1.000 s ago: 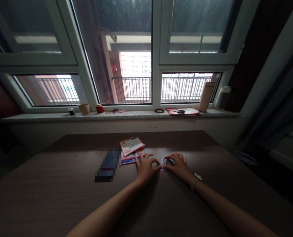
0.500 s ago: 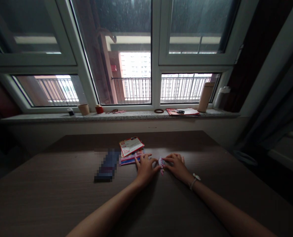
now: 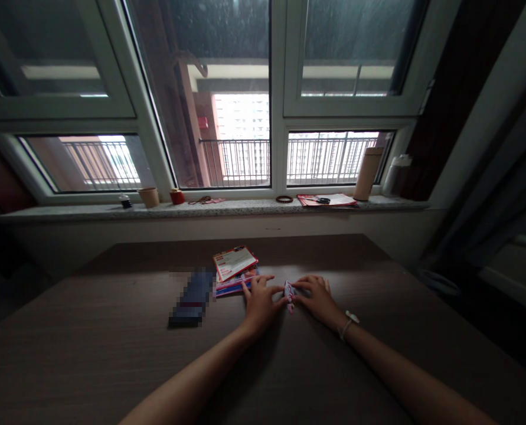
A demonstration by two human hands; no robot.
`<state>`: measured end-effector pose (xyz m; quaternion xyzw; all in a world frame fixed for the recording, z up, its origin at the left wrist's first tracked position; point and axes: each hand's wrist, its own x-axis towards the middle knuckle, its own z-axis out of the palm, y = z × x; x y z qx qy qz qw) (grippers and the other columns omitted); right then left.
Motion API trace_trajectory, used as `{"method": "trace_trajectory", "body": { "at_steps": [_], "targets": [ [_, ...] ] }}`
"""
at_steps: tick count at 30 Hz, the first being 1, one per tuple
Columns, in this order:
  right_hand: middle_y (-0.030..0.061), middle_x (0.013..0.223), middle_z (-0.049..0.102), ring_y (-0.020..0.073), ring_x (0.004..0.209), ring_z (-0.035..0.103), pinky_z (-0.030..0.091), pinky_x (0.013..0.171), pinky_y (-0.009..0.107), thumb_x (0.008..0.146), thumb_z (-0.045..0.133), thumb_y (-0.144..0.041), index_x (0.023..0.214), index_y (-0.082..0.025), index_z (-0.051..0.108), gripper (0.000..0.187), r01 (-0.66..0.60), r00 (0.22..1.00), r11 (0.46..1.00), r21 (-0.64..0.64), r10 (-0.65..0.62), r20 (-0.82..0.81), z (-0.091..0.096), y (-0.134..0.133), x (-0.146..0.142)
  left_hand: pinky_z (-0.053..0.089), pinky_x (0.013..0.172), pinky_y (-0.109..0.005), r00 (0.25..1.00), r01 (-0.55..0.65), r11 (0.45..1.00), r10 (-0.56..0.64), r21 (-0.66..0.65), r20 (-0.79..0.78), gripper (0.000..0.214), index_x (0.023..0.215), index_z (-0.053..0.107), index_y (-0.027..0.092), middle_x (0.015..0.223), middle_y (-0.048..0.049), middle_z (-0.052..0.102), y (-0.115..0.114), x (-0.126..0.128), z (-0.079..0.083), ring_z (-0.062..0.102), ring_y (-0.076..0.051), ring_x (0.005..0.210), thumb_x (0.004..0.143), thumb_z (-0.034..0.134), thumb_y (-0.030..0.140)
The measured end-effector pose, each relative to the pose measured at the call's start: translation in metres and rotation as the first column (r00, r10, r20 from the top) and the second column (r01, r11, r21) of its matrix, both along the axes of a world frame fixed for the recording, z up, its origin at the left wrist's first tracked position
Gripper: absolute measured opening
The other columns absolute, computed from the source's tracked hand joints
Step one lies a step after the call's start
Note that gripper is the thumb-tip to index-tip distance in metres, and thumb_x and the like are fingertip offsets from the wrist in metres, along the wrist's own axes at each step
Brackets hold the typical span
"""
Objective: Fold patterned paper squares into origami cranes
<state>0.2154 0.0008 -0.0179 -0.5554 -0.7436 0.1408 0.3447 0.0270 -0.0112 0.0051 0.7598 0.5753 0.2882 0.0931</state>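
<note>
A small, narrow piece (image 3: 289,291) with a white and pink print, possibly folded paper or a wrapper, is on the brown table. From its left side my left hand (image 3: 260,302) pinches it with thumb and forefinger, the other fingers spread towards the papers. On the opposite side my right hand (image 3: 316,297) has thumb and fingertips on its edge. A pale bracelet (image 3: 349,321) circles my right wrist. Colourful printed papers (image 3: 235,264) lie stacked just beyond my left hand, a red-edged white sheet on top.
Left of the papers is a dark, pixel-blurred oblong object (image 3: 192,301). On the stone windowsill (image 3: 245,208) stand a paper cup (image 3: 149,197), a red container (image 3: 177,196), a tall tan bottle (image 3: 369,174) and a clear bottle (image 3: 397,175); scissors (image 3: 320,200) rest on red-edged papers.
Both hands stay at the small printed piece, which has turned slightly so more of its pink lettering shows. The whole view has shifted a touch.
</note>
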Motion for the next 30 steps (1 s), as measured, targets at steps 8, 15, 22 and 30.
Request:
{"method": "trace_trajectory", "body": {
  "at_steps": [8, 15, 22, 30],
  "targets": [
    [0.0015, 0.105, 0.064, 0.0270, 0.110, 0.046, 0.020, 0.104, 0.051, 0.076, 0.065, -0.042, 0.093, -0.032, 0.070, 0.021, 0.018, 1.000, 0.998, -0.056, -0.018, -0.003, 0.0071, -0.0047, -0.0012, 0.004, 0.108, -0.064, 0.998, 0.014, 1.000, -0.014, -0.010, 0.059, 0.022, 0.095, 0.071, 0.038, 0.124, 0.0004, 0.057, 0.0028, -0.0013, -0.0040, 0.039, -0.028, 0.124, 0.073, 0.074, 0.041],
    [0.0010, 0.106, 0.064, 0.0274, 0.115, 0.044, 0.011, 0.107, 0.055, 0.077, 0.062, -0.039, 0.087, -0.029, 0.067, 0.015, 0.023, 0.999, 0.997, -0.080, -0.026, -0.033, 0.0059, -0.0031, -0.0022, 0.007, 0.108, -0.063, 0.996, 0.021, 0.999, -0.019, -0.031, 0.084, 0.022, 0.094, 0.071, 0.036, 0.124, 0.0008, 0.057, 0.0062, -0.0022, -0.0084, 0.041, -0.029, 0.123, 0.073, 0.073, 0.043],
    [-0.0007, 0.104, 0.064, 0.0268, 0.115, 0.043, 0.008, 0.108, 0.056, 0.076, 0.062, -0.035, 0.081, -0.027, 0.064, 0.010, 0.007, 0.998, 0.996, -0.094, -0.013, -0.062, 0.0046, -0.0010, -0.0031, 0.009, 0.107, -0.063, 0.997, 0.029, 0.998, -0.025, -0.053, 0.072, 0.020, 0.093, 0.072, 0.035, 0.125, -0.0013, 0.056, 0.0040, -0.0019, -0.0035, 0.041, -0.029, 0.123, 0.075, 0.072, 0.042],
    [-0.0006, 0.103, 0.064, 0.0252, 0.112, 0.046, 0.009, 0.108, 0.056, 0.077, 0.062, -0.034, 0.085, -0.028, 0.065, 0.011, 0.012, 0.998, 0.996, -0.087, -0.017, -0.056, 0.0081, -0.0046, -0.0034, 0.009, 0.107, -0.063, 0.997, 0.031, 0.999, -0.028, -0.040, 0.070, 0.010, 0.084, 0.072, 0.033, 0.123, 0.0000, 0.057, 0.0031, -0.0010, -0.0015, 0.042, -0.028, 0.123, 0.074, 0.074, 0.036]
  ]
}}
